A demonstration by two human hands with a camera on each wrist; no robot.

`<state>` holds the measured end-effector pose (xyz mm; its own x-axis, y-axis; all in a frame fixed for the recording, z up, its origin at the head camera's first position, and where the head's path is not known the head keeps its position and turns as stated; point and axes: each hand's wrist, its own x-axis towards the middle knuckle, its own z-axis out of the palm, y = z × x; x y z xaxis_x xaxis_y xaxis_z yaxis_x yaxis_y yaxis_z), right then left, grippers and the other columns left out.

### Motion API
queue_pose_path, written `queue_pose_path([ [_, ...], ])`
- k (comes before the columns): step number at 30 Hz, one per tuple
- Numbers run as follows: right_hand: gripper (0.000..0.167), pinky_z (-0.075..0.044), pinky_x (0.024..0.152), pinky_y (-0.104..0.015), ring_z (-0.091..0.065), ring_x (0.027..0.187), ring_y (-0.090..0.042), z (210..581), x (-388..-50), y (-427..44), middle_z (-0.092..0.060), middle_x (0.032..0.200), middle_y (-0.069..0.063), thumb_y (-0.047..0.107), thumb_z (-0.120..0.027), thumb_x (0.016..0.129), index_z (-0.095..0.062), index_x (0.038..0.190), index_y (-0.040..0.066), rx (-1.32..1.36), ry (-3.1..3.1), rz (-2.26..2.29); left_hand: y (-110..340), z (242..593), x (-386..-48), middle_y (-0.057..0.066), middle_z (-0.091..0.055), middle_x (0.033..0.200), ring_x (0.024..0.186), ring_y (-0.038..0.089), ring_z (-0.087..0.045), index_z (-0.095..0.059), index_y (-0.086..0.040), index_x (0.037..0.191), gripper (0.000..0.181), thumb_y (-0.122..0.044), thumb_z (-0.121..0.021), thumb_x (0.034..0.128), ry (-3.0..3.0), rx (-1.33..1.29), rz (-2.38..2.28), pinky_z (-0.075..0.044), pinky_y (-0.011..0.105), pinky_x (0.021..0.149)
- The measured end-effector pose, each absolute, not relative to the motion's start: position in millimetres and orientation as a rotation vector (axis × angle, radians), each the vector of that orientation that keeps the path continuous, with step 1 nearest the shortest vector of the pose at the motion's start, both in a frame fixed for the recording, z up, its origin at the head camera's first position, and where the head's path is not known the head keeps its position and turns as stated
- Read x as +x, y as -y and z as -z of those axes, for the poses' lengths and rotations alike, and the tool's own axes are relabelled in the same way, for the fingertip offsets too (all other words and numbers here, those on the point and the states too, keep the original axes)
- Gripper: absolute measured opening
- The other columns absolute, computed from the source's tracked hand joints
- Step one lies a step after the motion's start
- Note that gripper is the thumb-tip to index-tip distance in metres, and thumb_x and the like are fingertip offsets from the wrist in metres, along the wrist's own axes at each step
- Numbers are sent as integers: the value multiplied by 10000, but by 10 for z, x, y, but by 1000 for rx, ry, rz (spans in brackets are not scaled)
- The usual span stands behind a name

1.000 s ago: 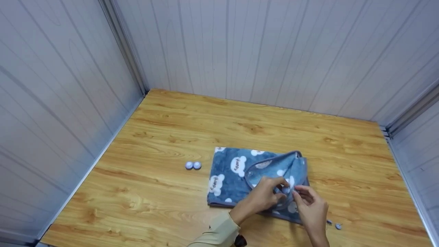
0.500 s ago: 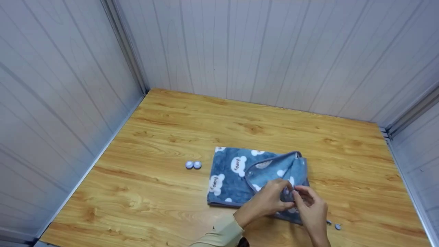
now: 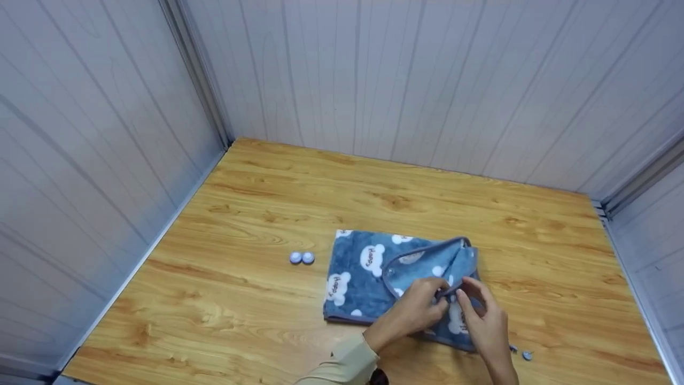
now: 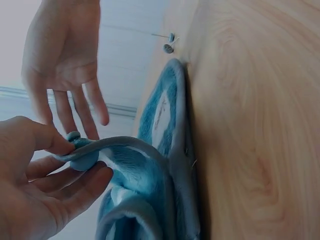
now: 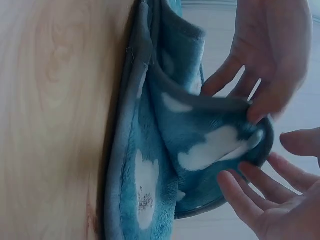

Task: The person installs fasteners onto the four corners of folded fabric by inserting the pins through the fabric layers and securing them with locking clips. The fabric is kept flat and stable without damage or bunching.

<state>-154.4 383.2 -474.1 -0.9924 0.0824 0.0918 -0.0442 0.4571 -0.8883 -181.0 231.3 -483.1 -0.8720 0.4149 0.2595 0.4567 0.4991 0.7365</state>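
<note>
A folded blue fleece blanket (image 3: pixel 355 267) with white clouds lies right of centre on the table. My left hand (image 3: pixel 414 307) pinches its raised, grey-bound edge (image 4: pixel 127 142) between thumb and fingers. In the left wrist view a round blue button-like fastener (image 4: pixel 84 161) sits at that edge, in the left fingers, with a smaller knob (image 4: pixel 73 135) on the other side. My right hand (image 3: pixel 487 321) is at the raised corner, its fingers (image 5: pixel 235 192) loosely spread beside the cloth and the thumb apart from it. Whether these fingertips touch the fleece I cannot tell.
Two lilac round caps (image 3: pixel 302 258) sit side by side left of the blanket. By the right wrist lies a round fastener with a thin pin (image 3: pixel 527 355), and a small dark piece (image 3: pixel 513 348) next to it. Pale panel walls (image 3: pixel 342 80) enclose the wooden table (image 3: pixel 240 321).
The raised edge has turned up between my hands, showing its binding and more cloud print below. My right thumb and forefinger have spread apart. The left hand has shifted slightly along the edge.
</note>
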Motion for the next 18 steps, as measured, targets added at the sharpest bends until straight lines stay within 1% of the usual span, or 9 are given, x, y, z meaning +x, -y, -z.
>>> queue_pose_path([
  [3, 426, -441, 924, -493, -492, 1212, -331, 4742, -1601, -3835, -522, 1320, -194, 214, -548, 961, -482, 1350, 52, 59, 2581, -1636, -2251, 4822, -1825, -32, -625, 853, 712, -12, -516, -653, -56, 993, 162, -15, -558, 868, 2628, -716, 1391, -407, 83, 597],
  [5, 472, -420, 937, -525, -442, 1261, -351, 4738, -1625, -3822, -463, 1385, -190, 220, -539, 967, -426, 1397, 62, 118, 2594, -1659, -2200, 4819, -1834, -18, -636, 864, 708, -15, -531, -645, -52, 1020, 169, -25, -539, 892, 2609, -655, 1438, -420, 91, 602],
  [7, 502, -423, 929, -540, -414, 1285, -352, 4730, -1638, -3797, -422, 1424, -174, 241, -537, 967, -396, 1421, 78, 163, 2612, -1655, -2143, 4820, -1850, 0, -645, 877, 709, -14, -541, -637, -45, 1046, 174, -38, -525, 913, 2590, -595, 1483, -431, 98, 602],
  [10, 525, -449, 900, -528, -406, 1296, -332, 4724, -1645, -3751, -403, 1445, -150, 267, -545, 962, -385, 1430, 91, 214, 2635, -1635, -2048, 4829, -1883, 23, -650, 855, 676, -2, -551, -631, -31, 1057, 173, -44, -517, 928, 2550, -517, 1524, -440, 115, 568],
  [14, 526, -486, 854, -483, -451, 1262, -321, 4742, -1645, -3698, -432, 1423, -149, 223, -587, 942, -407, 1415, 83, 265, 2649, -1564, -1914, 4854, -1925, 26, -644, 822, 638, 11, -548, -628, -25, 1060, 169, -41, -514, 935, 2508, -411, 1584, -449, 148, 550],
  [18, 516, -512, 825, -422, -496, 1226, -297, 4763, -1641, -3664, -485, 1379, -144, 205, -627, 916, -452, 1385, 80, 284, 2652, -1539, -1785, 4896, -1968, 10, -621, 779, 599, 24, -508, -626, -21, 1065, 176, -41, -513, 931, 2523, -294, 1584, -434, 182, 546],
])
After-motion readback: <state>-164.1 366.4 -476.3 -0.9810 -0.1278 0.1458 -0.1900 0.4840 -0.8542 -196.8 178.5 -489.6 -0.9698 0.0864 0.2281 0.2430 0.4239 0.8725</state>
